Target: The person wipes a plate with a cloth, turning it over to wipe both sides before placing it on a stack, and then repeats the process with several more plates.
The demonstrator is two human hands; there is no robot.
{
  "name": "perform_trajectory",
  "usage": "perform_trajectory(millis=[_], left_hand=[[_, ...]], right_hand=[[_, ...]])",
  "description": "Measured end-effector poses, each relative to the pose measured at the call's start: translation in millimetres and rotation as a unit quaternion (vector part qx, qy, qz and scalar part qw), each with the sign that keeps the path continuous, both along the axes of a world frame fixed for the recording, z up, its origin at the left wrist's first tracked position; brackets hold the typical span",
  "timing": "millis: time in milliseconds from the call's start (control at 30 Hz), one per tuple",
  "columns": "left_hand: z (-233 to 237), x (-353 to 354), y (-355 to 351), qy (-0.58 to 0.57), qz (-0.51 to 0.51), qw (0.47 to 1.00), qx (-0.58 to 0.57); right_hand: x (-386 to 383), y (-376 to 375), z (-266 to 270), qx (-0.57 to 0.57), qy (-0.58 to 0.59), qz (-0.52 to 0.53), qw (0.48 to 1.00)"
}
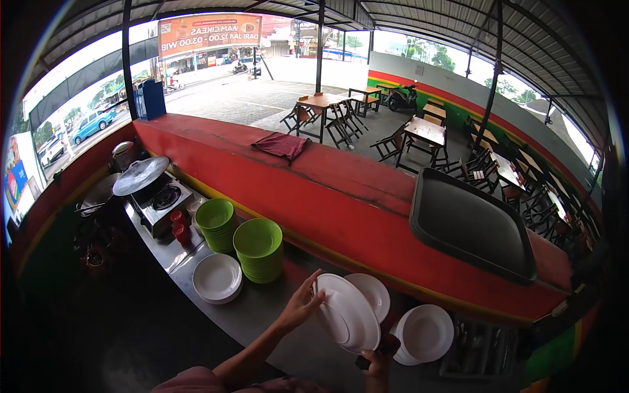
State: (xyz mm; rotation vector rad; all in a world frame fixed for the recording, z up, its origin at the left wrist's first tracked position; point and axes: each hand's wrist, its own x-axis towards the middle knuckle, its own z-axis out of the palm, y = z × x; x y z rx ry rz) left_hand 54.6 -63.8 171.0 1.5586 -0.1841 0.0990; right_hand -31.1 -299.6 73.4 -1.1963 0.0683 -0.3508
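My left hand (303, 305) grips the left rim of a white plate (347, 311), which is tilted up on its side over the counter. At the plate's lower right edge is my right hand (377, 365), its fingers closed around a dark, cloth-like thing (388, 345) that is hard to make out. Behind the held plate, another white plate (371, 295) is partly covered. A stack of white bowls or deep plates (426, 333) stands just right of my right hand. Left of my left hand are two stacks of green bowls (257, 252) and a stack of white plates (217, 278).
A red ledge (314, 190) runs behind the steel counter, bearing a dark red cloth (282, 145) and black trays (472, 223). Leftward stand a stove (164, 202), a pot lid (140, 175) and red cups (179, 226). A cutlery tray (481, 350) lies at right. Tables and chairs stand beyond.
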Motion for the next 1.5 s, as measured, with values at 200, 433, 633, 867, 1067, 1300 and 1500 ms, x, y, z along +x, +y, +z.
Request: perform_trajectory(millis=[200, 433, 633, 867, 1067, 1300, 1500], left_hand=[[-17, 10, 24, 0.109, -0.069, 0.991, -0.043], [-11, 6, 5, 0.086, 0.032, 0.996, -0.021], [-1, -8, -18, 0.099, -0.017, 0.981, 0.166], [-15, -15, -28, 0.016, -0.024, 0.975, 0.219], [12, -25, -16, 0.037, -0.038, 0.954, 0.296], [24, -30, -9, -0.043, 0.017, 0.976, 0.214], [-13, -31, -23, -0.105, 0.092, 0.981, 0.135]], right_hand=[[13, -10, 3, 0.05, -0.012, -0.032, 0.998], [29, 5, 44, 0.053, -0.004, -0.219, 0.974], [30, 32, 26, -0.117, -0.062, -0.119, 0.984], [43, 54, 68, -0.429, -0.127, -0.069, 0.891], [76, 37, 32, -0.194, -0.076, -0.05, 0.977], [79, 41, -10, 0.26, 0.026, 0.003, 0.965], [79, 55, -60, 0.286, 0.019, -0.048, 0.957]])
